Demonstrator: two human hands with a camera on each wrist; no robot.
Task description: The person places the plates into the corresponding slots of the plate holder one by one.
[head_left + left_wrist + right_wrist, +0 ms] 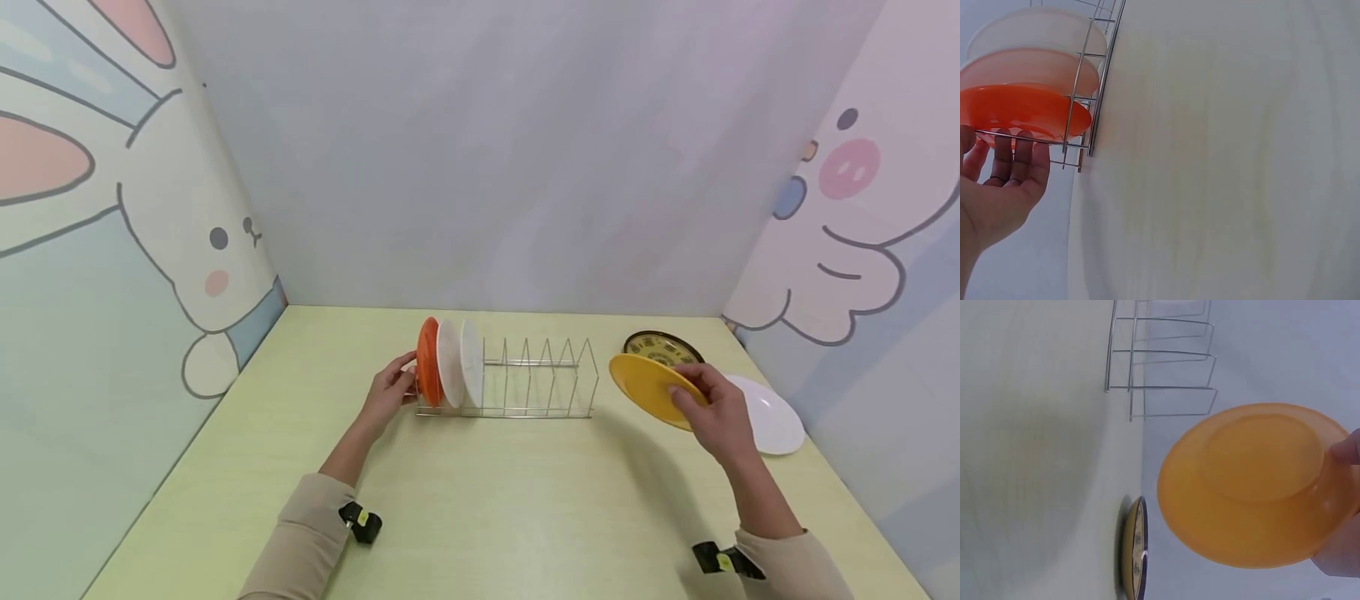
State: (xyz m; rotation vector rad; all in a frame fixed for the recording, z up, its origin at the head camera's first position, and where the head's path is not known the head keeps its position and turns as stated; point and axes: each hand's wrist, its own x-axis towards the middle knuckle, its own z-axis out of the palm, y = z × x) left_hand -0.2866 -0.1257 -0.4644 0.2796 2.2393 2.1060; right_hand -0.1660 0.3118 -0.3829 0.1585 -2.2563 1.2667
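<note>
From the lower left, the left forearm is being stretched forward and slightly inward over the pale table (487, 517). The wire rack (528, 412) is being gripped at its left end by the left hand (386, 390), whose fingers are being curled round the end wire, close against the orange plate (428, 362). From the lower right, the right forearm is being held forward and slanted to the left. By the right hand (716, 412), the yellow plate (648, 390) is being pinched at its right edge between thumb and fingers; it is being held tilted above the table, apart from the rack and to its right, with a shadow being cast beneath.

In the rack, three plates are being held on edge in a row at the left end: the orange one outermost, then a white plate (450, 367), then a second white plate (472, 367). Beyond the yellow plate, a dark-rimmed patterned dish (660, 343) is being partly hidden, and a white oval plate (772, 417) is being partly covered by the right hand; both are being supported by the table.
</note>
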